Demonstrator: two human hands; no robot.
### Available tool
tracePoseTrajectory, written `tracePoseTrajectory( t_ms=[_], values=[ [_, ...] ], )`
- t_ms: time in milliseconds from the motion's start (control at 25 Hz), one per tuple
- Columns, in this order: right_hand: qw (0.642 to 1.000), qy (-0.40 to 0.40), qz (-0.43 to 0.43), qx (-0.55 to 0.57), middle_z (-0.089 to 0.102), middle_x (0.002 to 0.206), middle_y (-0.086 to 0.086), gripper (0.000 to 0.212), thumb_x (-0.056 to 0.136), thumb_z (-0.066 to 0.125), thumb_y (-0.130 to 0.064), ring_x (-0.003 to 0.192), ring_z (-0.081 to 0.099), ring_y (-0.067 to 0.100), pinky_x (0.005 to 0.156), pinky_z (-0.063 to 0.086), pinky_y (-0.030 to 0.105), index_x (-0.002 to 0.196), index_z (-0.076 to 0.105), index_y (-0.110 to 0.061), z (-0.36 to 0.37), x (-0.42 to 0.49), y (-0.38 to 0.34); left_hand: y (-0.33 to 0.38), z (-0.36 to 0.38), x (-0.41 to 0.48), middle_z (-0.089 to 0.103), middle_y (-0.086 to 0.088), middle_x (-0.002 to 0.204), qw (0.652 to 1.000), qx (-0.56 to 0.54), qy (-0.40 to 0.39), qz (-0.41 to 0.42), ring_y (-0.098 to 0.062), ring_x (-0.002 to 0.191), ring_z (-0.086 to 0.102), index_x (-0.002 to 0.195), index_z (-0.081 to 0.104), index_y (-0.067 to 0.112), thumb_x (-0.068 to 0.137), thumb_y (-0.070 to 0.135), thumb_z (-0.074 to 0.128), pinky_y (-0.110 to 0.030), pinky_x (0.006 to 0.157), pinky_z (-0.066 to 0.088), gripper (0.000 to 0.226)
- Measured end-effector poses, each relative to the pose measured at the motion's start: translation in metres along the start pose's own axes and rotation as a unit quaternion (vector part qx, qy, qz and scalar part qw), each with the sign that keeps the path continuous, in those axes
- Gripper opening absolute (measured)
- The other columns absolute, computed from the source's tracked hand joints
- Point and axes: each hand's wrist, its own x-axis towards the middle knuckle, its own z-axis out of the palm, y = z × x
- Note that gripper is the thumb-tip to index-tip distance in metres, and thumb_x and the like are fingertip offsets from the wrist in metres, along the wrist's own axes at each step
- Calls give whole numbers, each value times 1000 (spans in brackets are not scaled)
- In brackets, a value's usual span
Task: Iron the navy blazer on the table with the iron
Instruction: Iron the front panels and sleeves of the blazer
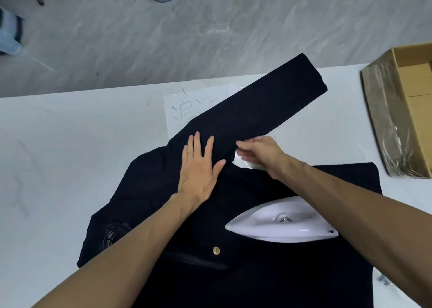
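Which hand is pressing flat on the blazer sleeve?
The left hand: its fingers lie straight and spread on the sleeve of the navy blazer. The right hand instead curls its fingers round the sleeve's edge, pinching it.

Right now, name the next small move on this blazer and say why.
Probably tug the near edge of the sleeve taut with the right hand, whose fingers pinch it by the armpit, while the left hand presses flat on the cloth. The iron sits unheld on the blazer body, so the sleeve seems not yet laid smooth for it.

Perhaps workroom: white table (70, 158), carton (397, 125).
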Motion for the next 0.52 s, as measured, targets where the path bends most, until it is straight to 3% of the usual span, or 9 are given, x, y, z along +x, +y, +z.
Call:
tracePoseTrajectory(
  t_ms=[160, 240, 280, 320, 360, 440, 520],
  values=[
    [982, 74, 4, 175, 64, 79, 2, 7, 93, 63, -16, 60, 58, 10, 56, 54, 17, 96, 58, -12, 6, 13, -5, 10, 9, 5, -13, -21, 163, 993, 106, -47, -37, -38, 151, -12, 157, -8, 16, 101, 59, 26, -47, 124, 2, 78],
    [967, 111, -8, 230, 57, 70, 0, 6, 94, 58, -14, 51, 50, 8, 50, 48, 18, 89, 55, -15, -6, 20, -16, 17, 5, 6, 13, -25, 158, 990, 132, 36, 25, -40, 146, 16, 156, 13, 14, 97, 53, 46, -45, 120, 23, 78],
    [959, 122, -13, 255, 54, 68, 0, 7, 94, 57, -14, 49, 48, 8, 48, 47, 18, 87, 55, -15, -12, 23, -24, 22, 4, 8, 34, -20, 145, 983, 130, 92, 90, -34, 130, 37, 147, 31, 16, 90, 45, 62, -40, 108, 40, 71],
    [951, 127, -15, 283, 52, 64, -1, 9, 94, 56, -15, 49, 46, 8, 47, 46, 18, 85, 54, -14, -18, 27, -32, 28, 4, 11, 46, -10, 125, 970, 149, 122, 150, -25, 104, 47, 132, 43, 20, 82, 37, 73, -34, 86, 48, 61],
    [941, 131, -15, 313, 50, 60, -2, 14, 93, 55, -17, 49, 45, 9, 47, 44, 18, 79, 54, -14, -24, 30, -39, 35, 2, 15, 48, -3, 108, 960, 180, 117, 178, -17, 84, 44, 120, 48, 23, 79, 33, 77, -30, 68, 44, 52],
    [916, 134, -12, 378, 48, 53, -3, 24, 92, 53, -24, 49, 43, 11, 49, 42, 20, 70, 52, -14, -32, 34, -54, 46, -1, 22, 46, 3, 94, 967, 207, 75, 129, -11, 71, 36, 111, 48, 22, 89, 39, 69, -26, 54, 33, 34],
    [902, 133, -29, 411, 57, 59, -2, 22, 93, 54, -31, 54, 53, 13, 56, 47, 24, 79, 57, -14, -39, 38, -66, 53, -4, 31, 50, 4, 92, 979, 187, 51, 59, -9, 68, 43, 110, 46, 18, 95, 35, 60, -25, 50, 33, 27]
  ],
)
